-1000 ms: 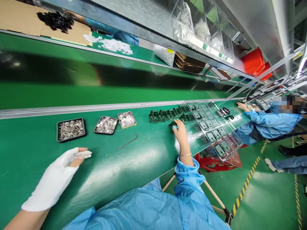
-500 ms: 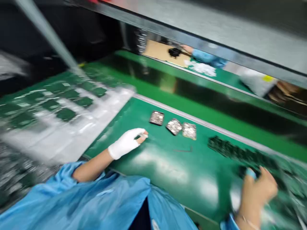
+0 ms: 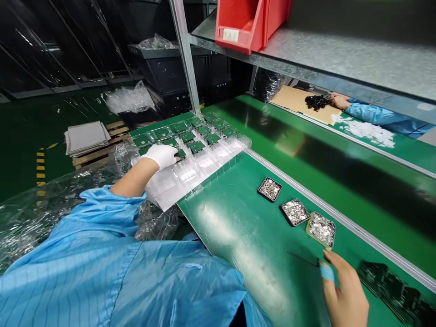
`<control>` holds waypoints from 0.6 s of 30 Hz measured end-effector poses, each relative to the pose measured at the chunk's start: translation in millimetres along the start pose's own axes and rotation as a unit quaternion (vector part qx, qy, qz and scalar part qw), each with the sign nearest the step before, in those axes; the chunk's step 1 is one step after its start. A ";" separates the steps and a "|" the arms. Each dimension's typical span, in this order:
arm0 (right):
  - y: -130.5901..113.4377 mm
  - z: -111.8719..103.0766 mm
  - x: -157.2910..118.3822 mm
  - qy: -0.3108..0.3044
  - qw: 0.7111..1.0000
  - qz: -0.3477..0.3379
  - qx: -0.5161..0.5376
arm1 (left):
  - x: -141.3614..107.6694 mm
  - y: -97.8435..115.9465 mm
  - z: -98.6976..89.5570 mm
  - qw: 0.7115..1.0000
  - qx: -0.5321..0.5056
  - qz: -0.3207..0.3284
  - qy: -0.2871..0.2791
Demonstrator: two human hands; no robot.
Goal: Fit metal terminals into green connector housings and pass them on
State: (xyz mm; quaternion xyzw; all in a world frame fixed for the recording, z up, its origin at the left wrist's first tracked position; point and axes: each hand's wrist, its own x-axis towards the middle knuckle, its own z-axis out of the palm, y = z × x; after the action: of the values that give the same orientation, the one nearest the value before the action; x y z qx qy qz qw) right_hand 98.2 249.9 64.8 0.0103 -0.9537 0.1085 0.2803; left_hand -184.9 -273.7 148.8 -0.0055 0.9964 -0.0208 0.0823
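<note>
At the left edge of the worktop (image 3: 231,195), resting the gloved left hand (image 3: 161,156) at a green board (image 3: 181,153) in the clear tray (image 3: 163,182); short of the back edge, poising the right hand (image 3: 345,284) at the hex key (image 3: 301,258), no telling about gripping with either!

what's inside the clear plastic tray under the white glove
In the clear plastic tray, green circuit boards sit in rows of compartments. The gloved left hand covers part of the tray, so whatever lies directly beneath its palm cannot be seen.
</note>
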 end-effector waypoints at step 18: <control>-69.8 16.7 31.0 -0.044 0.986 -0.070 0.147 | -74.8 77.3 9.1 0.893 -0.416 0.172 0.011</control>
State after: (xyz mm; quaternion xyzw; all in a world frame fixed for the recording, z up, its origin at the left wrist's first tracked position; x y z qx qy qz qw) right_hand 68.8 179.4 81.8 0.1228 -0.9357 0.2274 0.2404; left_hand -110.2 -195.8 148.8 0.1322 0.9003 0.4099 0.0635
